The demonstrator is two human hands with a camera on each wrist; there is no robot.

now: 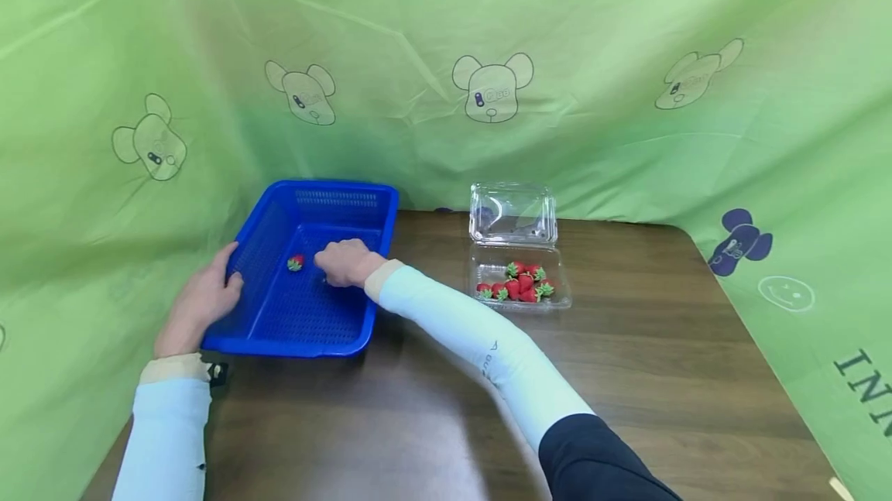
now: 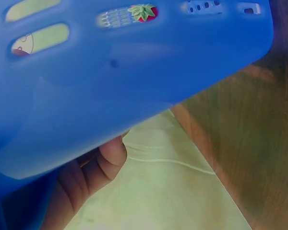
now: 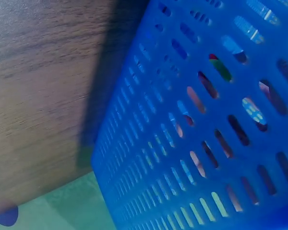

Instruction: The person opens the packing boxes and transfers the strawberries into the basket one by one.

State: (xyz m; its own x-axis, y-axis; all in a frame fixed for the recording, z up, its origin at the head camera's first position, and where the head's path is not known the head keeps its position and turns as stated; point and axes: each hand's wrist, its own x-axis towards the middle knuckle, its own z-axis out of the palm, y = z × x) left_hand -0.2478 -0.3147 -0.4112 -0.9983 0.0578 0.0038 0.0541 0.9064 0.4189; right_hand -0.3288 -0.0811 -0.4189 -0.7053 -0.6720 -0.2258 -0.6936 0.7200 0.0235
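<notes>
At the left side of the blue plastic basket [image 1: 307, 348], my left hand [image 1: 202, 300] grips the rim. In the left wrist view this hand [image 2: 93, 175] shows below the basket's wall [image 2: 110, 91], its fingertips hidden behind it. My right hand [image 1: 346, 262] is inside the basket, low over its floor, fingers bent downward and hidden from above. I cannot tell whether it holds something. One strawberry [image 1: 296, 262] lies on the basket floor left of the right hand. Through the slots in the right wrist view, parts of the hand [image 3: 196, 99] and something red and green [image 3: 221, 68] show.
Right of the basket stands an open clear plastic clamshell box [image 1: 481, 253] with several strawberries [image 1: 525, 283], its lid [image 1: 513, 214] tipped back. Both stand on a brown wooden table [image 1: 641, 377]. A green printed cloth [image 1: 418, 36] hangs behind and at both sides.
</notes>
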